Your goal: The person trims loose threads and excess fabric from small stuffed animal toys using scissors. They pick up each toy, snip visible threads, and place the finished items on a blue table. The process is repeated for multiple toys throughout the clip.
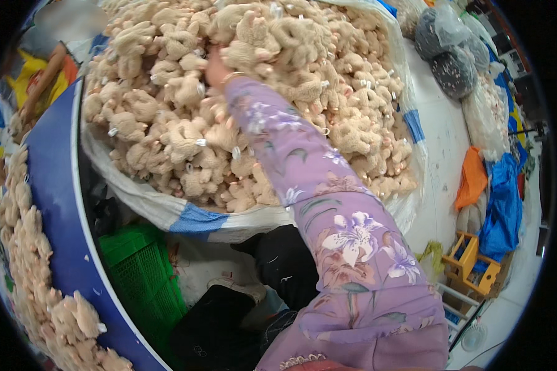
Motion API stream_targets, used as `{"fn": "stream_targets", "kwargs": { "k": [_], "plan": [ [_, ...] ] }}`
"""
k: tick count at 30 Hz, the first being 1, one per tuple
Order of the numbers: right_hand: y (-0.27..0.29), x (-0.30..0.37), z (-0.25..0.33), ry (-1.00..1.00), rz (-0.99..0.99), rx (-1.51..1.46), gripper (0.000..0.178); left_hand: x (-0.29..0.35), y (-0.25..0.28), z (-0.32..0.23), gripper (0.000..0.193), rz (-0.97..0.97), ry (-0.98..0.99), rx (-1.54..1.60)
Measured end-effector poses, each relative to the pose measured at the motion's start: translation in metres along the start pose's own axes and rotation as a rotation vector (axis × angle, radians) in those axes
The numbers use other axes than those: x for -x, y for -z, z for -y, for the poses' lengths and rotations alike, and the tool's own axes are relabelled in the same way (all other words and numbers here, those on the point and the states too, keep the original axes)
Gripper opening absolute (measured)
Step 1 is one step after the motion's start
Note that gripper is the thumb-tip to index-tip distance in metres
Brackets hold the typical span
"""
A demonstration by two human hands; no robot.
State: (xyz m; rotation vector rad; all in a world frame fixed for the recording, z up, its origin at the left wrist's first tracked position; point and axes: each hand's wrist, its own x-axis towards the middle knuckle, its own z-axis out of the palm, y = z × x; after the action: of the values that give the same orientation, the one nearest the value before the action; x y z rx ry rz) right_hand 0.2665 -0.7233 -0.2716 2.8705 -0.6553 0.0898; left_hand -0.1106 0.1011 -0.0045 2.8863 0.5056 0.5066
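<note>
Reaching into a big white and blue sack (136, 193), the right hand (215, 69) is sunk in a heap of soft toys (185, 139). Toys hide its fingers, so I cannot tell how far open it is or if it holds one; the left hand is out of view. The sack is spread wide — maybe so reaching in is easy — and its sides seem to keep the toys from rolling off. More toys (74, 321) lie on the left of the blue counter (52, 179), perhaps to stay close by. The toys are woolly and lumpy, with white tags (201, 142). The sack looks woven and crinkly; the green crate (135, 263) near the counter is hard with little holes.
</note>
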Motion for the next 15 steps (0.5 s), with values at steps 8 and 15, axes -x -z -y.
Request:
{"fn": "stream_targets", "kwargs": {
  "k": [8,15],
  "plan": [
    [0.009,0.165,-0.170,-0.079,0.433,-0.132,0.032,-0.011,-0.011,0.028,0.032,-0.035,-0.052,-0.003],
    [0.006,0.337,-0.187,-0.439,0.908,-0.391,0.031,-0.023,-0.025,0.063,0.032,-0.067,-0.113,0.046]
  ]
}}
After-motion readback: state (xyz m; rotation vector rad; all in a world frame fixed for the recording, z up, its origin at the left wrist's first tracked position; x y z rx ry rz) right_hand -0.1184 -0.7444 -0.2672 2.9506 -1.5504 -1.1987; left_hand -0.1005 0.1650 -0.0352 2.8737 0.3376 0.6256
